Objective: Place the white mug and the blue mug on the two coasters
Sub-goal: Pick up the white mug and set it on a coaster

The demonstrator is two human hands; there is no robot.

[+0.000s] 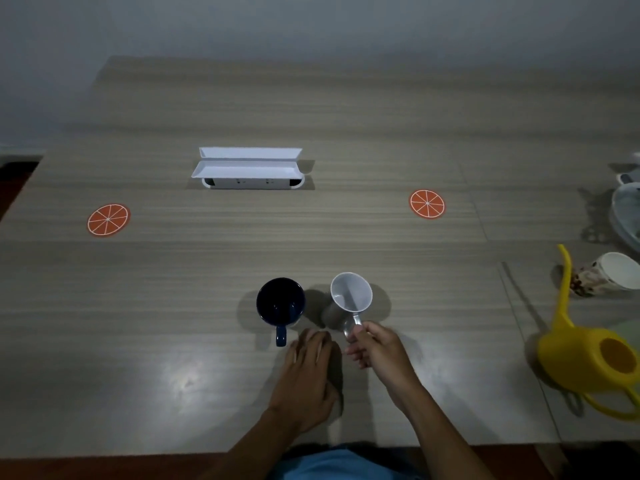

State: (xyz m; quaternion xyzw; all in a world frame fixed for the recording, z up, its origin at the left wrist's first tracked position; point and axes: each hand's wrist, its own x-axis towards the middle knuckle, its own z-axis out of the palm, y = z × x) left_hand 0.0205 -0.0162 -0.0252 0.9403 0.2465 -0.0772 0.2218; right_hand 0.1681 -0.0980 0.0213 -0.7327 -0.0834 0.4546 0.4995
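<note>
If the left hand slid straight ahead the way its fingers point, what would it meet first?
Probably the blue mug: the left hand lies flat on the table, fingertips pointing away from the person, just right of the mug's handle. It might instead slip between it and the white mug; depth is unclear.

Desk (311, 237) bare between mugs and both coasters: left coaster (108, 220) and right coaster (427, 204) reachable over open surface. White socket box (248, 168) stands mid-back, between them. Yellow watering can (588, 355) and dishes (623, 216) crowd right edge.
</note>
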